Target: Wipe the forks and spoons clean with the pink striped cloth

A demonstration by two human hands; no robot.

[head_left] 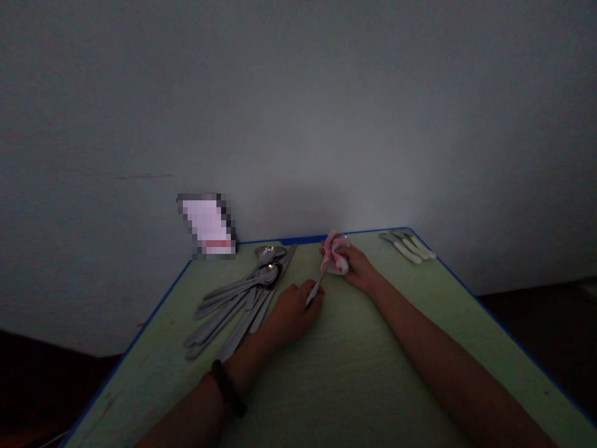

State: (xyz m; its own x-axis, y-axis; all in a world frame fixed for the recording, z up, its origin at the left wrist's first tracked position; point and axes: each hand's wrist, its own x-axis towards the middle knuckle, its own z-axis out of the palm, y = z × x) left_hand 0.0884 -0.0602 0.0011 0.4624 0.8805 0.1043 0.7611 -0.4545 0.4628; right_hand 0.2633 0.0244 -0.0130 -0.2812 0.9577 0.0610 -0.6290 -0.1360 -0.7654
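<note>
On the green worktop (354,367), left hand (291,317) fingers are pinching a thin, stiff, slippery-looking metal utensil (317,288) by its handle; right hand (357,266) fingers are clamping a soft pink-white cloth (336,252) around its other end.

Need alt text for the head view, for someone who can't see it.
The left hand holds one end of a utensil while the right hand wraps a pink-and-white cloth around its other end, over a green table. A cutlery pile lies left, white-handled pieces far right.
</note>
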